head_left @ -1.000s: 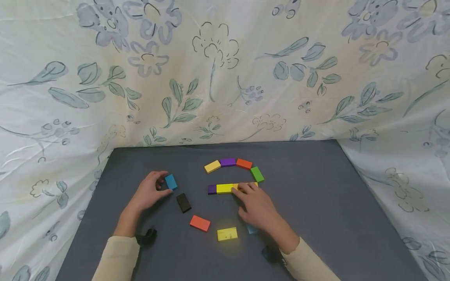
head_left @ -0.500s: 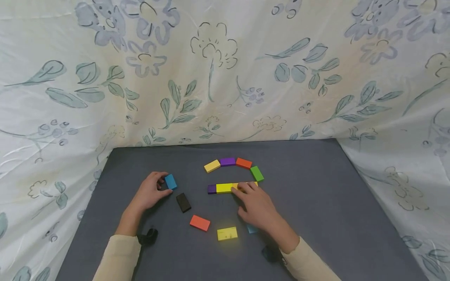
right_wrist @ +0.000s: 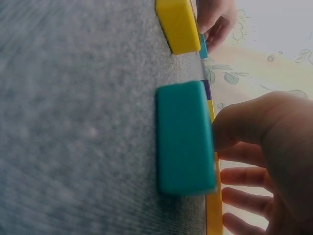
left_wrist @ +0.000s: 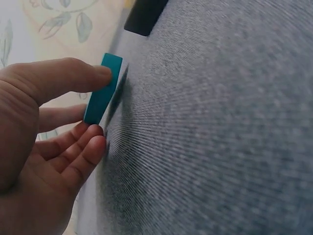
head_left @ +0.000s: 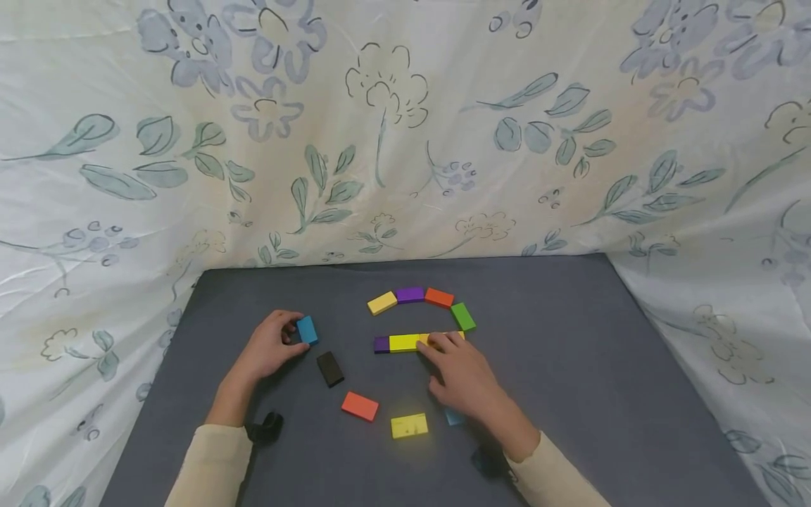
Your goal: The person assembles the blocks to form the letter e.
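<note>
My left hand [head_left: 269, 345] pinches a blue block [head_left: 307, 329] at the left of the arrangement. In the left wrist view, thumb and fingers press the block [left_wrist: 105, 90] from opposite sides, and it is tilted close to the cloth. My right hand [head_left: 465, 377] rests its fingertips on the right part of a straight row, which has a purple block [head_left: 381, 344] at its left end and a yellow block [head_left: 403, 343] beside it. The hand partly hides the row. Its fingers look loosely extended in the right wrist view, behind a second blue block [right_wrist: 185, 139].
Behind the row curve a pale yellow block [head_left: 382, 303], a purple block [head_left: 410, 295], a red block [head_left: 440, 298] and a green block [head_left: 463, 317]. A black block [head_left: 330, 369], an orange-red block [head_left: 360, 406] and a yellow block [head_left: 409, 426] lie in front on the dark cloth [head_left: 570, 394].
</note>
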Demonstrator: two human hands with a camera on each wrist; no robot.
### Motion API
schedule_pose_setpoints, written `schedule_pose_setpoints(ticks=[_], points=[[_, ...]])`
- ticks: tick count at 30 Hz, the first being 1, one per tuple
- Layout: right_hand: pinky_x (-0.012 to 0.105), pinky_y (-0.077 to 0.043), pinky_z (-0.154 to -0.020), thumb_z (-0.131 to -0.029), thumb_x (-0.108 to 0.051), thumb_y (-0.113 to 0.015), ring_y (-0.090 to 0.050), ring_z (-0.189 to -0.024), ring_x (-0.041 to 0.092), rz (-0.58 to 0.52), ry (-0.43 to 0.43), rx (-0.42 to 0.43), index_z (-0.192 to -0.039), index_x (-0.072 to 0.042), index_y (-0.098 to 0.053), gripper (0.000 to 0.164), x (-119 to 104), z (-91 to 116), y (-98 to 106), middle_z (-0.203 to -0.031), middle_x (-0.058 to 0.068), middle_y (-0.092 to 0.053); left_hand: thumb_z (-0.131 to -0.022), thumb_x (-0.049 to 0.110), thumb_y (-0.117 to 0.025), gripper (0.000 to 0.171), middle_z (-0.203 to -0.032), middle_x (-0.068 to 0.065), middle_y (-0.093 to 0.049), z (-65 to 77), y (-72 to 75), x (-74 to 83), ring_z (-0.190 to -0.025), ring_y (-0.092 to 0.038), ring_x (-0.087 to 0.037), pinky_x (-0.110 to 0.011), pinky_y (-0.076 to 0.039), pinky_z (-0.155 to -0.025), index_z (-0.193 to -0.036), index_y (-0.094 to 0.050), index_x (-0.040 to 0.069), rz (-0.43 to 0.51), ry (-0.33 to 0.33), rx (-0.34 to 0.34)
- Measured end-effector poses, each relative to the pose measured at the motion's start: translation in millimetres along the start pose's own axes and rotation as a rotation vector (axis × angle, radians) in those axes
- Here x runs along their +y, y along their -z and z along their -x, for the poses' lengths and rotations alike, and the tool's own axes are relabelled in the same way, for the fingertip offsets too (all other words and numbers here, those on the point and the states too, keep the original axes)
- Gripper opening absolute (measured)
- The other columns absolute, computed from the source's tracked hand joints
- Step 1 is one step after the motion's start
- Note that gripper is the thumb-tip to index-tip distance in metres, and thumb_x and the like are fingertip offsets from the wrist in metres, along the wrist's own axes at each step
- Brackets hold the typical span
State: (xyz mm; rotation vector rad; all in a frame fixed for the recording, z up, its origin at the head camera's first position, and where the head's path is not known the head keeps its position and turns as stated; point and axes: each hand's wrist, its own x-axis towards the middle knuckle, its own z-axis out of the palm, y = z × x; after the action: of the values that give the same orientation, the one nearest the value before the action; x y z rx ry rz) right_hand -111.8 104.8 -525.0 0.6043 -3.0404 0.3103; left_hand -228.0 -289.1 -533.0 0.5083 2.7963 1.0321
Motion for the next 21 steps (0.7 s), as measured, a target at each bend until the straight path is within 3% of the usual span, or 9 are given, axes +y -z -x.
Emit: schedule_pose_setpoints(ticks=[14, 21], points=[[0.046, -0.055, -0.104, -0.092, -0.024, -0.08, -0.053, -0.129, 0.027, -0.013, 0.007, 0.022, -0.153, -0.019, -0.065, 0.063, 1, 0, -4, -0.146, 0.006, -0.06, -0.093, 0.01, -0.086, 0.06, -0.135, -0.023, -0.059, -7.0, 1.2, 8.4, -0.104, -0.062, -0.033, -0.051, -0.054, -0.087, -0.146, -0.061, -0.004, 0.023, -0.001, -0.017], [0.046, -0.054, -0.104, -0.092, -0.024, -0.08, -0.052, -0.129, 0.027, -0.015, 0.01, 0.024, -0.153, -0.019, -0.066, 0.063, 2, -2, -4, -0.146, 0.006, -0.06, -0.093, 0.009, -0.086, 0.059, -0.135, -0.022, -0.059, -9.9, 0.0, 12.4, -0.104, -0.062, -0.032, -0.051, -0.054, -0.088, -0.145, -0.062, -0.003, 0.044, -0.037, -0.027]])
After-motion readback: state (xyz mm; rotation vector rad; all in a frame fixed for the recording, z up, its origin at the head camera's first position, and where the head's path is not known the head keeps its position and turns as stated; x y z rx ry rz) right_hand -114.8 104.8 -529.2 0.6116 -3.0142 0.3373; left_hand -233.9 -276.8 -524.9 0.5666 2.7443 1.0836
